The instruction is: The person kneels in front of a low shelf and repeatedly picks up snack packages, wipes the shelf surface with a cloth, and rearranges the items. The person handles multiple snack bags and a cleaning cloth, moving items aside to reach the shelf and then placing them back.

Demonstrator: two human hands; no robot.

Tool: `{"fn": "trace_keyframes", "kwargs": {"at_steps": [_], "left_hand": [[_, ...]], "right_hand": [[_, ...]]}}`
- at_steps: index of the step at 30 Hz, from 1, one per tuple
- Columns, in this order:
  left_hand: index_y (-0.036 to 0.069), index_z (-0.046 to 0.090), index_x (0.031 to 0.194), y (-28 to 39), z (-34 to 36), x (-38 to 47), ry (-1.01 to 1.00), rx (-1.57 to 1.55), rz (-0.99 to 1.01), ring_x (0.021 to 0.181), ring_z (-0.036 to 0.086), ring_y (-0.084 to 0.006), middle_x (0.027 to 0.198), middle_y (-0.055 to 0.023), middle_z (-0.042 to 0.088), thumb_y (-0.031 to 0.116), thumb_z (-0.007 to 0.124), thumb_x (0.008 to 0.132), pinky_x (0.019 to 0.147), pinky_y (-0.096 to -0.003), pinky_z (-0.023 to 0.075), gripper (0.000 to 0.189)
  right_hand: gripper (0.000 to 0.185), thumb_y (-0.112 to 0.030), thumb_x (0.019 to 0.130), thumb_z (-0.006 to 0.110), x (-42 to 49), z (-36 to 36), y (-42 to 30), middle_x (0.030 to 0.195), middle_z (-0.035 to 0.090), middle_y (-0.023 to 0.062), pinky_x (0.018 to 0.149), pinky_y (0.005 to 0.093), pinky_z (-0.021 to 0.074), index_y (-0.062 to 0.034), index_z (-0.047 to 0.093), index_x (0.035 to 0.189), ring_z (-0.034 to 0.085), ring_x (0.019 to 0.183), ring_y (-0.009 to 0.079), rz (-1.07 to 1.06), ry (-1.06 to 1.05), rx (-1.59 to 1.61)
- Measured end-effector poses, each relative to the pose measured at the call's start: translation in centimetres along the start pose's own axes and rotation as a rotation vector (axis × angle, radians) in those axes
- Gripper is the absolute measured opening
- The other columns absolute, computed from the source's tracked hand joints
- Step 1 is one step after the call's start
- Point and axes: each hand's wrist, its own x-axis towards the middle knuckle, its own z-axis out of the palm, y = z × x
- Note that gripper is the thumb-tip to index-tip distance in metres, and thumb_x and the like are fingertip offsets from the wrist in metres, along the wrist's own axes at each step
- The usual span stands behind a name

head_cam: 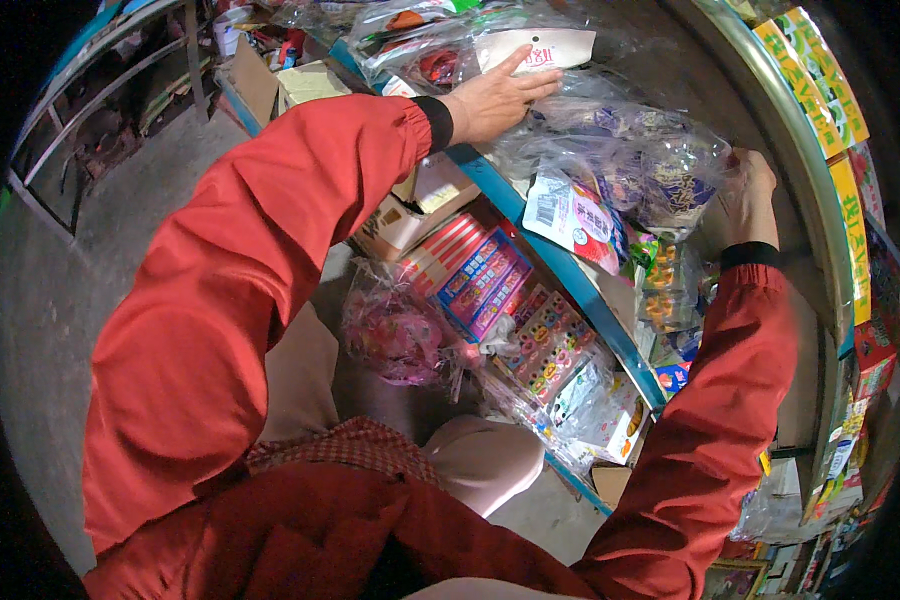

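Observation:
My left hand [501, 97] lies palm down, fingers spread, on clear plastic packaging at the shelf's upper part, its fingertips by a white header card [547, 49]. At the right, my right hand [751, 176] is bent at the far end of a clear bag of purple-wrapped items [667, 180]; its fingers are partly hidden, and whether they grip the bag cannot be told. A white and pink printed packet [570, 214] hangs over the blue shelf edge, below the purple-wrapped items. Orange packs in clear wrap [658, 289] lie below the bag.
The blue shelf edge [562, 274] runs diagonally. The lower shelf holds a blue and purple box [482, 281], a card of small colourful pieces [547, 349] and a bag of pink items [394, 330]. Opened cartons [412, 225] stand left. Yellow and green boxes [802, 86] line the right; a metal frame [112, 82] stands upper left.

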Motion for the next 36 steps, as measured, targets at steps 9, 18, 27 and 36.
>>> {"fn": "trace_keyframes", "kwargs": {"at_steps": [9, 18, 27, 36], "left_hand": [[0.004, 0.057, 0.099, 1.5, 0.1, -1.4, 0.36, -0.508, -0.124, 0.126, 0.03, -0.0244, 0.126, -0.0123, 0.042, 0.009, 0.059, 0.067, 0.106, -0.0416, 0.0199, 0.033], [0.005, 0.049, 0.112, 10.2, -2.9, -4.9, 0.451, -0.945, 0.123, 0.108, 0.046, -0.0305, 0.116, -0.0143, 0.047, 0.017, 0.06, 0.072, 0.091, -0.0408, 0.0372, 0.043], [0.024, 0.041, 0.125, 14.8, -1.6, -1.3, 0.248, -0.902, 0.064, 0.123, 0.032, -0.0295, 0.131, -0.0075, 0.036, 0.029, 0.051, 0.084, 0.098, -0.0488, 0.0279, 0.043], [0.018, 0.045, 0.123, 14.5, -2.6, 0.2, 0.124, -0.967, 0.055, 0.122, 0.033, -0.0319, 0.131, -0.0124, 0.037, 0.046, 0.048, 0.082, 0.095, -0.0555, 0.028, 0.049]], "right_hand": [[0.014, -0.01, 0.075, 0.056, 2.9, -1.1, 0.2, 0.086, 0.059, 0.0102, 0.062, 0.0268, 0.0438, 0.0024, 0.058, 0.082, 0.055, 0.07, 0.0168, 0.015, 0.064, -0.179], [0.016, -0.011, 0.066, 0.066, 0.2, -2.9, 1.0, 0.08, 0.059, 0.0089, 0.06, 0.0307, 0.0443, 0.0011, 0.059, 0.073, 0.054, 0.07, 0.0176, -0.012, -0.17, 0.565], [0.019, -0.015, 0.073, 0.058, 5.1, -1.7, -1.9, 0.077, 0.05, 0.0019, 0.063, 0.0253, 0.0405, 0.0001, 0.046, 0.071, 0.044, 0.068, 0.0139, -0.023, 0.11, 0.347], [0.016, -0.001, 0.078, 0.052, 0.4, -4.1, -3.4, 0.098, 0.059, 0.0091, 0.073, 0.0282, 0.0454, 0.0074, 0.057, 0.09, 0.053, 0.085, 0.0166, -0.077, 0.123, 0.635]]}}
